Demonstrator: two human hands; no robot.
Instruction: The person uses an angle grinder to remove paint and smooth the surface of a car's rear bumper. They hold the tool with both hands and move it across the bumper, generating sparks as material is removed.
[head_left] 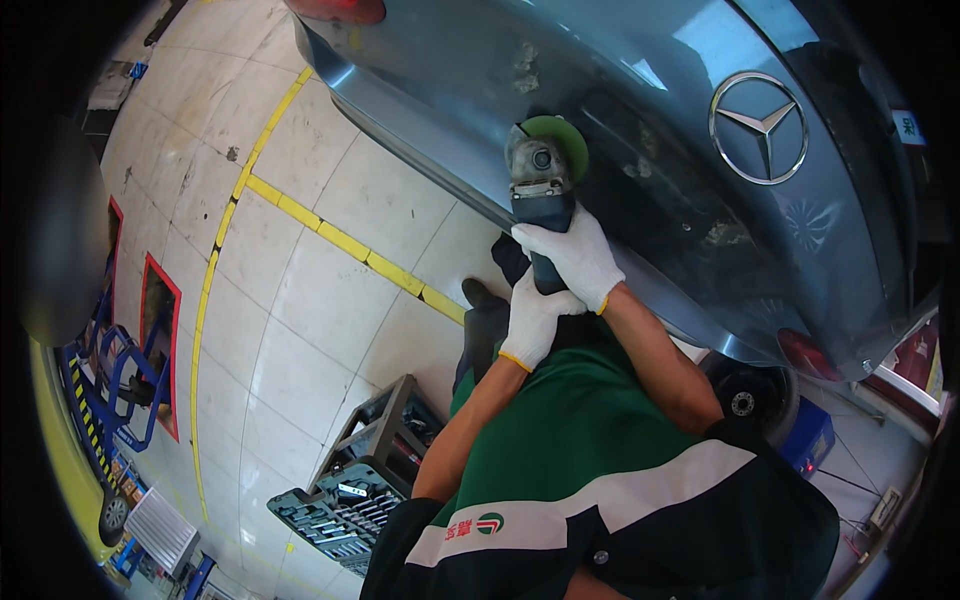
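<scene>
Both hands, in white knit work gloves, clench around the dark blue-grey body of a handheld angle grinder, one above the other along its handle. The right hand wraps the upper part of the handle, closer to the head; the left hand closes just below it, touching the right hand's lower edge, at the tail of the tool.

The grinder's long axis runs almost straight away from the person's chest, upward in the head view, so the working end lies beyond both grips. At that far end sits a round green sanding disc, partly hidden behind the grey metal gear head. The disc lies against or just beside the blue-grey painted rear panel of a car, near the panel's lower edge, where patches of dull, scuffed surface show. Whether the disc actually touches the paint cannot be told.

The right hand is the nearer one to the disc. Below the panel's lower edge lies pale tiled floor with a yellow line; an open tray of sockets stands near the person's left elbow.
</scene>
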